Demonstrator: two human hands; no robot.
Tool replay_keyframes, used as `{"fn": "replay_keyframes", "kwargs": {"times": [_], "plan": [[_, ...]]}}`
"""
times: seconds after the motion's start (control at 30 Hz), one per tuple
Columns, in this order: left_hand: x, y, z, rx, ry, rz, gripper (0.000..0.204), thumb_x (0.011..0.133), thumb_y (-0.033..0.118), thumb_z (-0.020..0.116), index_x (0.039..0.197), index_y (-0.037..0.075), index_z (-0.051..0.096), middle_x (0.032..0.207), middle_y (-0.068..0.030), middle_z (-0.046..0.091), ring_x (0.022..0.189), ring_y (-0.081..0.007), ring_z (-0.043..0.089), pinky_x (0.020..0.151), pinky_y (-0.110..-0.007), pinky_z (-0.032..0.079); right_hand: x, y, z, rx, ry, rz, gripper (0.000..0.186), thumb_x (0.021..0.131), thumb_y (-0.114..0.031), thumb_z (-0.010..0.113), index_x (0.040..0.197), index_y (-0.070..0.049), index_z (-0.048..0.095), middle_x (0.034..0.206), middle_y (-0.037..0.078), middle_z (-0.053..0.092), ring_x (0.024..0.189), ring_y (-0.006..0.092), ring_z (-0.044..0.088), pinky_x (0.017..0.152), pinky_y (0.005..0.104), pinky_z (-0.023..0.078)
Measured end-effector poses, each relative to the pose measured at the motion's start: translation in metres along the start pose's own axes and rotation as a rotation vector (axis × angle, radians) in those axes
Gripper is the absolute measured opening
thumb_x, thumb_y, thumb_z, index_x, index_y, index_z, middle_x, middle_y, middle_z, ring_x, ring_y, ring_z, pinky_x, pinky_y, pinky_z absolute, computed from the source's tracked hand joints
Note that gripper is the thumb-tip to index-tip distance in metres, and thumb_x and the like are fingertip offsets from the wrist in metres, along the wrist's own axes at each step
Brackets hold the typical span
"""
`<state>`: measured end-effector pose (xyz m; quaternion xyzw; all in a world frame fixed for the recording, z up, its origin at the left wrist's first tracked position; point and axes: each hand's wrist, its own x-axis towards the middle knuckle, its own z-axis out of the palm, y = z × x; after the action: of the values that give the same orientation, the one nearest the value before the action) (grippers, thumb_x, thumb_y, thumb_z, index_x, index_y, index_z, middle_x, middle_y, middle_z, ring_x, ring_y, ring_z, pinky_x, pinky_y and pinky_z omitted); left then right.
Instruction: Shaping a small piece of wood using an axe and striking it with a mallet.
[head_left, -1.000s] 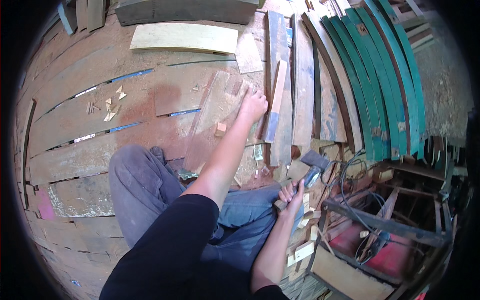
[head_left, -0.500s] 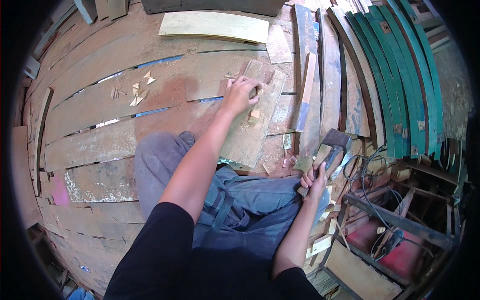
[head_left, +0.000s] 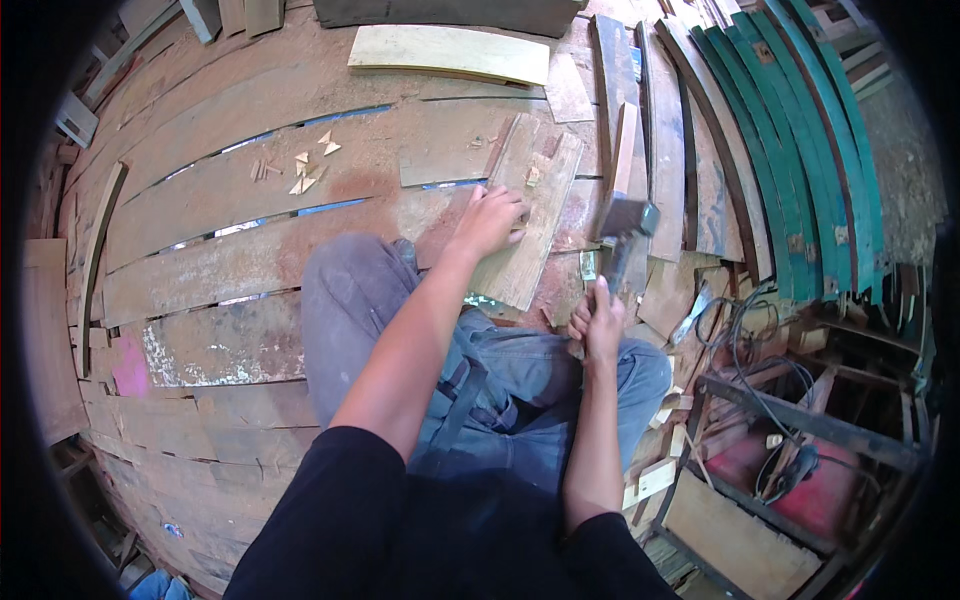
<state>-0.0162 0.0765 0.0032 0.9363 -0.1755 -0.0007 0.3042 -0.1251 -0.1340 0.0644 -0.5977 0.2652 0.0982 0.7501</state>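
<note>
My left hand (head_left: 490, 221) rests on a worn wooden board (head_left: 523, 274) lying in front of me. Its fingers are curled closed at a small wooden block, which they mostly hide. A little farther up the board sits another small pale wood piece (head_left: 533, 177), at a cut-out. My right hand (head_left: 597, 323) grips the handle of a hammer (head_left: 629, 218), its dark blocky head raised above the right knee and slightly blurred.
Small wood wedges (head_left: 303, 176) lie on the plank floor (head_left: 220, 290) to the left. A pale plank (head_left: 450, 55) is beyond the board. Green-painted slats (head_left: 800, 160) and long timbers fill the right; cables (head_left: 735, 330) and a metal frame (head_left: 810, 420) sit near my right.
My left hand has moved nearer along the board, from the far wood piece to the block closer to me. My right hand has raised the hammer and shifted it left.
</note>
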Motion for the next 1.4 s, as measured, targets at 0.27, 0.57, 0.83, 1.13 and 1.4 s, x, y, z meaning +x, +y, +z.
{"fn": "replay_keyframes", "kwargs": {"times": [0.27,0.57,0.83,1.13,1.4], "plan": [[-0.019,0.016,-0.09,0.034,-0.562,-0.015,0.034,0.079,0.024,0.069,0.112,0.017,0.066,0.114,-0.0072,0.066,0.111,-0.0263,0.059,0.095,-0.044,0.043,0.04,0.026,0.059,-0.408,-0.114,-0.257,0.033,0.099,-0.027,0.053,0.073,-0.008,0.046,0.055,-0.004,0.039,0.045,0.0055,0.035,0.04,0.0279,0.029],[-0.025,-0.014,-0.08,-0.159,-0.513,-0.067,0.04,0.08,0.021,0.065,0.119,0.012,0.062,0.107,-0.0164,0.067,0.103,-0.0332,0.062,0.089,-0.042,0.049,0.046,0.023,0.089,-0.307,-0.097,-0.11,0.036,0.1,-0.031,0.049,0.072,-0.01,0.042,0.052,-0.004,0.035,0.041,0.0067,0.032,0.038,0.0274,0.026],[-0.022,-0.016,-0.084,-0.161,-0.575,-0.107,0.037,0.082,0.024,0.064,0.118,0.014,0.064,0.111,-0.0145,0.067,0.104,-0.0321,0.063,0.09,-0.042,0.049,0.029,0.013,0.104,-0.193,-0.083,-0.012,0.033,0.1,-0.032,0.049,0.076,-0.012,0.04,0.054,-0.004,0.033,0.039,0.0077,0.029,0.036,0.0264,0.023],[-0.027,-0.015,-0.094,-0.183,-0.53,-0.095,0.037,0.084,0.028,0.065,0.119,0.016,0.063,0.114,-0.0124,0.066,0.106,-0.0303,0.062,0.089,-0.04,0.049,0.004,-0.054,0.11,-0.224,-0.044,-0.389,0.044,0.098,-0.04,0.051,0.068,-0.011,0.039,0.05,-0.002,0.036,0.038,0.0093,0.035,0.035,0.0268,0.027],[-0.027,-0.019,-0.102,-0.166,-0.364,-0.341,0.034,0.082,0.027,0.064,0.114,0.018,0.065,0.112,-0.0071,0.067,0.105,-0.0275,0.062,0.095,-0.049,0.043,-0.035,-0.11,0.121,-0.086,-0.219,-0.762,0.036,0.101,-0.032,0.047,0.075,-0.008,0.044,0.052,-0.001,0.037,0.039,0.0072,0.035,0.037,0.0241,0.029]]}}
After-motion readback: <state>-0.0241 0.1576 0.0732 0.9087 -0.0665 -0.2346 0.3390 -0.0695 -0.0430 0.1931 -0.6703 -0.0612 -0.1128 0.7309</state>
